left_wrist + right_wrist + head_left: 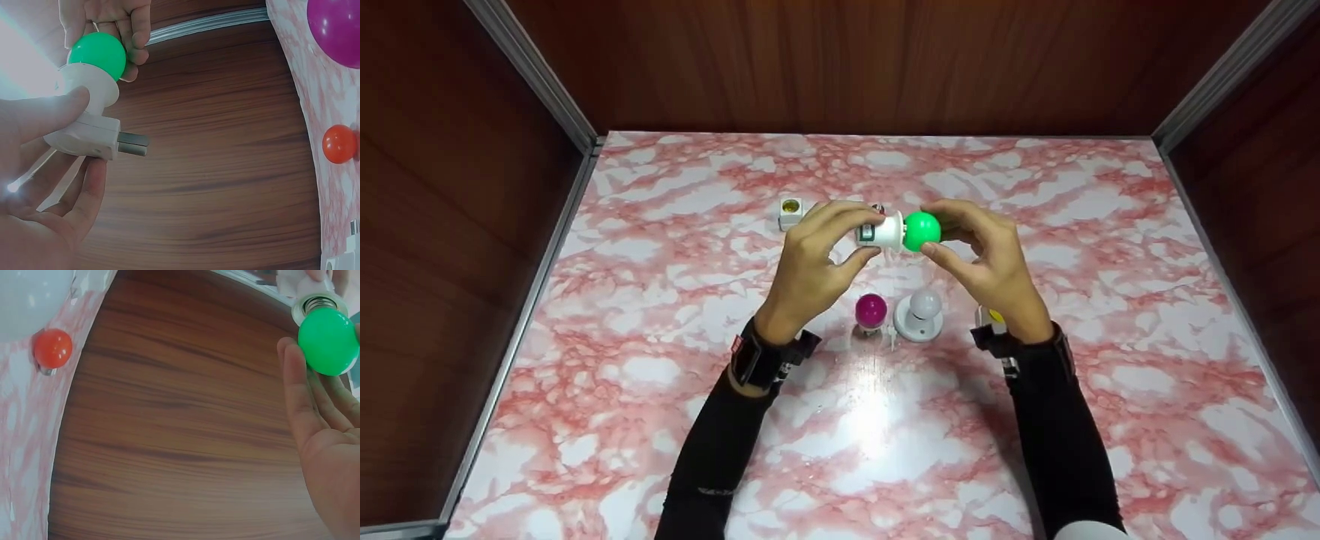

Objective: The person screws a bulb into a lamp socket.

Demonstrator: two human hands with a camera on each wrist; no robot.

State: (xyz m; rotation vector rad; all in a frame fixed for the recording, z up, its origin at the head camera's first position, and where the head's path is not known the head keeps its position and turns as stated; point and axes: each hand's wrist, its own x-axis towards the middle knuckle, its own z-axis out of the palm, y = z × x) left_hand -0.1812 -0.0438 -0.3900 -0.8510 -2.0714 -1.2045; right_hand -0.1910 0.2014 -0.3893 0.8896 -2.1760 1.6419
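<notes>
My left hand grips a white plug-in lamp socket between thumb and fingers, its flat metal prongs showing in the left wrist view. Facing it, my right hand pinches a round green bulb between thumb and fingertips. Both are held up above the table, socket mouth and bulb base pointing at each other. The bulb's screw thread sits at the socket's mouth, part of it still showing in the right wrist view.
Nearer me stand a magenta bulb and a white bulb on a round white base. A white square socket sits beyond the left hand. An orange bulb lies on the marbled table. Something yellow shows beside the right wrist.
</notes>
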